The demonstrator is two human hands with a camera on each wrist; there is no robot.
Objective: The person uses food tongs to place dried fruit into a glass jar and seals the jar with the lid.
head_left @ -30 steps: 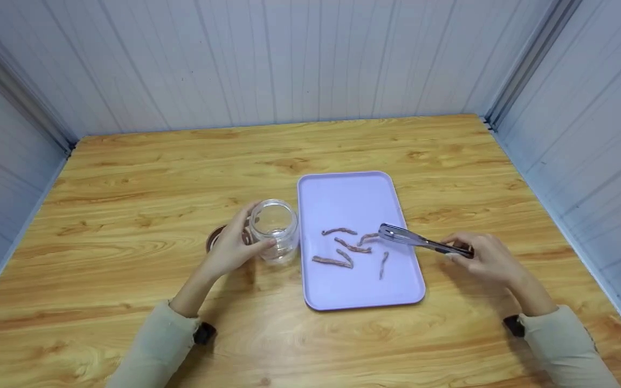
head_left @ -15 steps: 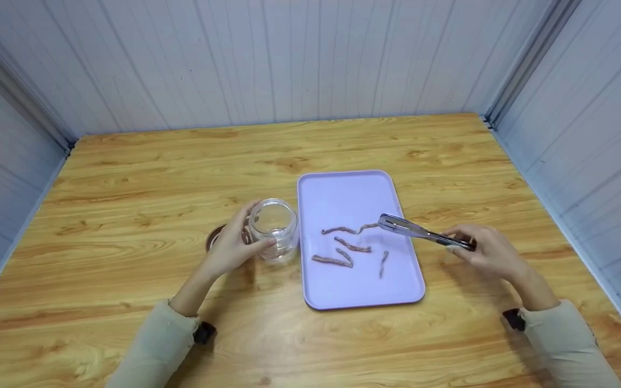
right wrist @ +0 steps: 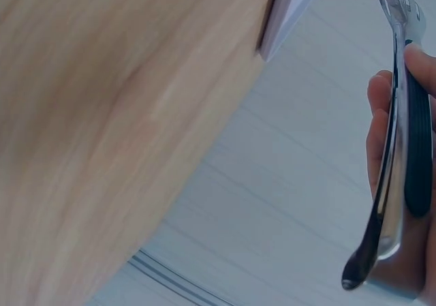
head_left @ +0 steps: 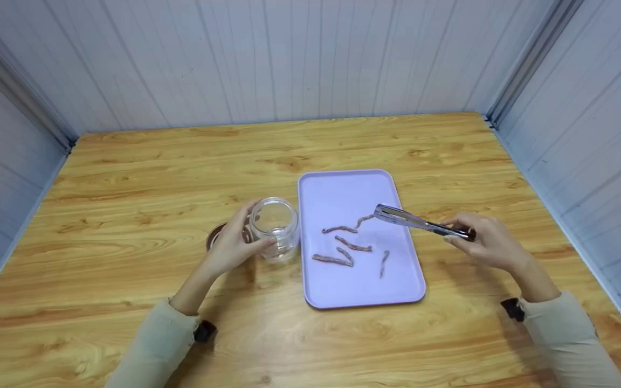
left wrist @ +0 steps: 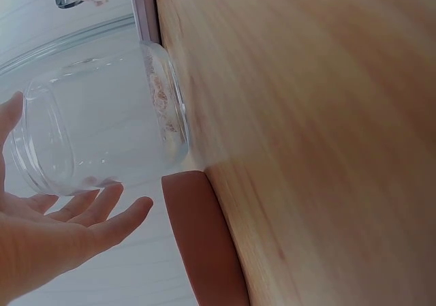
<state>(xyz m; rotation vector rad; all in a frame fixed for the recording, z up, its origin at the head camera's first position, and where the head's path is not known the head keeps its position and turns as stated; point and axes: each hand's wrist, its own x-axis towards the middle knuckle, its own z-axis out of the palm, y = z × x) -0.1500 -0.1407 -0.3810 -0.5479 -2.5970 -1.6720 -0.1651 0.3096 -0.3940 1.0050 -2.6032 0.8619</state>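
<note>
A clear jar with an uncovered mouth stands against the left side of the lilac tray. My left hand holds it, thumb in front and fingers round the far side. In the left wrist view, brownish shapes show low in the jar. My right hand grips metal tongs with dark handles, thumb on one arm and fingers on the other. At the tongs' tip hangs a thin brown twisted strip, over the tray. Several similar strips lie on the tray's near half.
A brown round lid lies on the wooden table left of the jar, partly behind my left hand. Pale panel walls enclose the table at the back and both sides.
My right hand has lifted the tongs up and slightly away from me, and the strip in their tip has risen with them. My left hand and the jar stay put.
</note>
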